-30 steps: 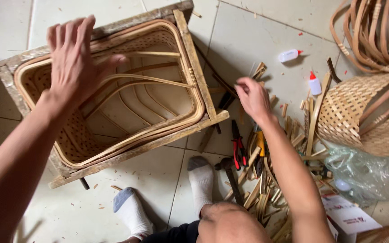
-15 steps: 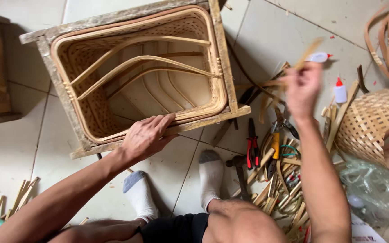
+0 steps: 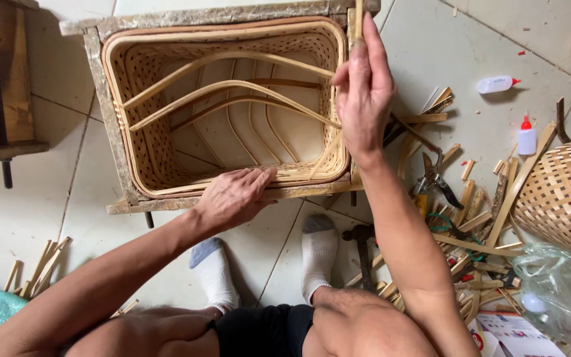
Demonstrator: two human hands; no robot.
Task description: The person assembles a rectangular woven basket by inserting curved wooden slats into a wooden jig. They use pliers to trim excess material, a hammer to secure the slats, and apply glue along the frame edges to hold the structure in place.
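A rectangular woven bamboo basket (image 3: pixel 140 132) sits inside a rough wooden frame (image 3: pixel 94 79) on the tiled floor. Curved bamboo strips (image 3: pixel 232 86) span its inside. My left hand (image 3: pixel 232 196) rests flat on the near rim of the frame, fingers spread. My right hand (image 3: pixel 363 92) pinches a thin bamboo stick (image 3: pixel 359 16) upright at the basket's right rim.
Bamboo offcuts (image 3: pixel 477 211), pliers (image 3: pixel 434 175) and a hammer (image 3: pixel 363 248) lie on the floor at right. Two small glue bottles (image 3: pixel 527 135) and a round woven basket (image 3: pixel 563 192) stand further right. More sticks (image 3: pixel 38 268) lie at lower left. My socked feet (image 3: pixel 315 254) are below the frame.
My right hand has moved from the pile of offcuts to the basket's right rim with a stick. My left hand stays on the near rim.
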